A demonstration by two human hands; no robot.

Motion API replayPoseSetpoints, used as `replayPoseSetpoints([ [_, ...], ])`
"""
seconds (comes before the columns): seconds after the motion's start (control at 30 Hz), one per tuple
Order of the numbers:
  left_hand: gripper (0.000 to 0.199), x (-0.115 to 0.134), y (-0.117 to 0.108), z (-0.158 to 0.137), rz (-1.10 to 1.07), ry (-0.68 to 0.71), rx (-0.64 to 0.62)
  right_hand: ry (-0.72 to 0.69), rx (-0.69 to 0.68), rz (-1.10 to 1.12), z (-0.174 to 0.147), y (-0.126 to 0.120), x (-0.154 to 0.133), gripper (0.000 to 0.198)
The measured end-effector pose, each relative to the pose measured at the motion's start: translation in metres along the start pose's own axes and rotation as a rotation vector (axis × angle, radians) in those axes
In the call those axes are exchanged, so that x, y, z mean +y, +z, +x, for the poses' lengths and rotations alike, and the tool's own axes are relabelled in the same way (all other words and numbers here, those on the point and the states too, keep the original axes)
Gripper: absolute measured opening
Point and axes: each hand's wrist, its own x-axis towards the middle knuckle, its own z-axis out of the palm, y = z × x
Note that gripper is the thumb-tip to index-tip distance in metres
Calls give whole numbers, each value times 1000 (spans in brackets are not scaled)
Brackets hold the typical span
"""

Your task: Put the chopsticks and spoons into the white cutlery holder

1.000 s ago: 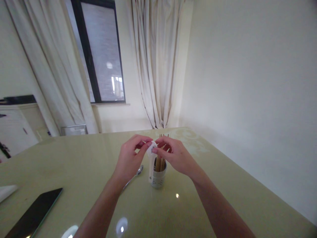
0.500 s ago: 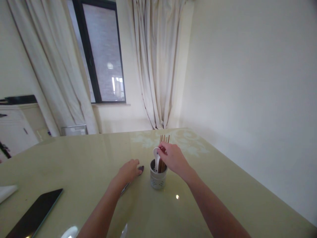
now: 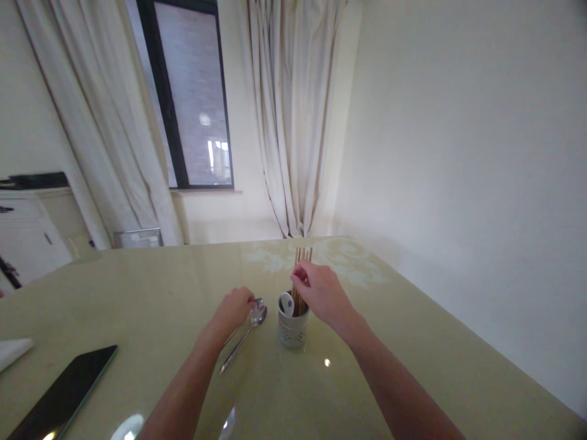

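A grey utensil holder with small holes stands on the table, holding wooden chopsticks and a white spoon with a blue mark, its rounded end at the rim. Just above that spoon is my right hand, fingers curled and pinched together in front of the chopsticks; nothing shows in them. Left of the holder, my left hand pinches a metal spoon near its bowl, its handle partly hidden beneath the hand. Another metal spoon lies beside it on the table.
A dark tablet-like slab and a white object lie on the table at left. A clear, shiny piece is at the front edge of view. A wall borders the right side.
The white spoon has left my right fingers and dropped lower into the holder. My left hand has shifted slightly up and left, uncovering the metal spoons.
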Motion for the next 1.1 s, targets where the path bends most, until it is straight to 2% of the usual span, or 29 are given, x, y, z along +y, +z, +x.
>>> replayPoseSetpoints([
  [0.13, 27, 7, -19, -8, -57, 30, 17, -57, 41, 108, -4, -5, -8, 10],
  [0.23, 31, 21, -44, -20, -215, 156, 45, -101, 47, 228, -6, -5, -15, 11],
  [0.37, 34, 54, -77, -48, -600, 369, 220, -157, 40, 458, -10, -7, -25, 15],
  [0.47, 30, 78, -89, -67, -741, 401, 337, -188, 98, 612, -14, -16, -31, 8],
  [0.53, 29, 85, -90, -71, -809, 415, 328, -195, 173, 642, -17, -27, -31, 10],
  [0.63, 36, 77, -81, -61, -704, 369, 302, -169, 307, 612, -17, -45, -23, 14],
  [0.73, 31, 54, -57, -39, -256, 177, 250, -105, 403, 589, -13, -54, -10, 17],
  [0.8, 29, 38, -38, -27, -2, 72, 100, -84, 418, 567, -9, -54, -2, 18],
  [0.93, 24, 17, -4, -14, 77, 25, -19, -84, 370, 429, 0, -41, 10, 15],
  [1.1, 24, 9, 12, -10, 69, -14, -54, -28, 251, 225, 5, -29, 13, 12],
])
